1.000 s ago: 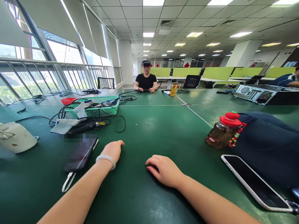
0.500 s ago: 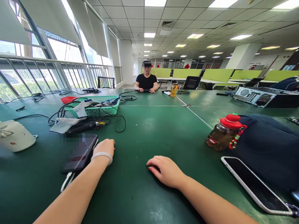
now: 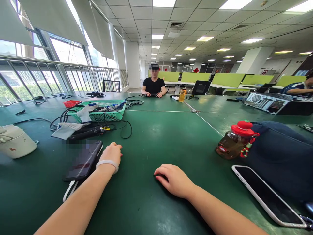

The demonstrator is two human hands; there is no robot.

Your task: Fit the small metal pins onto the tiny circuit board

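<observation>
My left hand (image 3: 111, 154) rests on the green table (image 3: 144, 137), its fingers mostly turned away and partly hidden behind the back of the hand; a pale band circles the wrist. Just left of it lies a dark phone (image 3: 84, 161) with a white cable (image 3: 69, 191) at its lower end. My right hand (image 3: 172, 179) lies on the bare tabletop with loosely curled fingers, thumb and forefinger apart and nothing between them. Farther right are a white-edged phone (image 3: 266, 195) and a brown drink bottle (image 3: 228, 145) with a red lid.
A green basket (image 3: 110, 115) with cables and a glove stands at the left, near a white pot-like object (image 3: 17, 142). A dark blue bag (image 3: 281, 153) and an open metal case (image 3: 266, 101) are at the right. A person (image 3: 154, 85) sits across the table.
My left hand has shifted slightly up and to the right, its fingers moving a little. My right hand is almost unchanged. Another person at the far right shows more in view.
</observation>
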